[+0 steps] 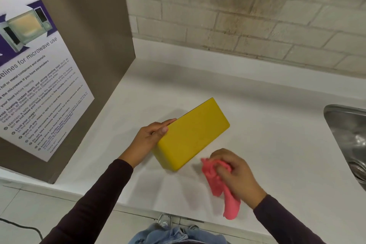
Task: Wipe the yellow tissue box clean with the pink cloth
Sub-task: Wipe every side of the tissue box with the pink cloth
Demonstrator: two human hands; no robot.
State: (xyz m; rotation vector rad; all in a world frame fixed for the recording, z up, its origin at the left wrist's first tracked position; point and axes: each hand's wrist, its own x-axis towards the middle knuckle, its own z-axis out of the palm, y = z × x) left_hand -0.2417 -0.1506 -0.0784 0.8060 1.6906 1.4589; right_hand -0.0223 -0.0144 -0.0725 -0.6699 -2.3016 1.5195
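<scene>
The yellow tissue box (193,133) is tilted up on the white counter (267,134), its broad plain face turned towards me. My left hand (150,139) grips its left end, thumb on the face and fingers behind. My right hand (236,174) is just right of the box's near corner, closed around the bunched pink cloth (217,182), whose tail hangs down towards me. The cloth is a little apart from the box.
A brown panel (95,25) with a microwave-use poster (37,77) stands on the left. A steel sink (348,140) is set into the counter at the right. A tiled wall (237,22) runs along the back. The counter's front edge lies near my legs.
</scene>
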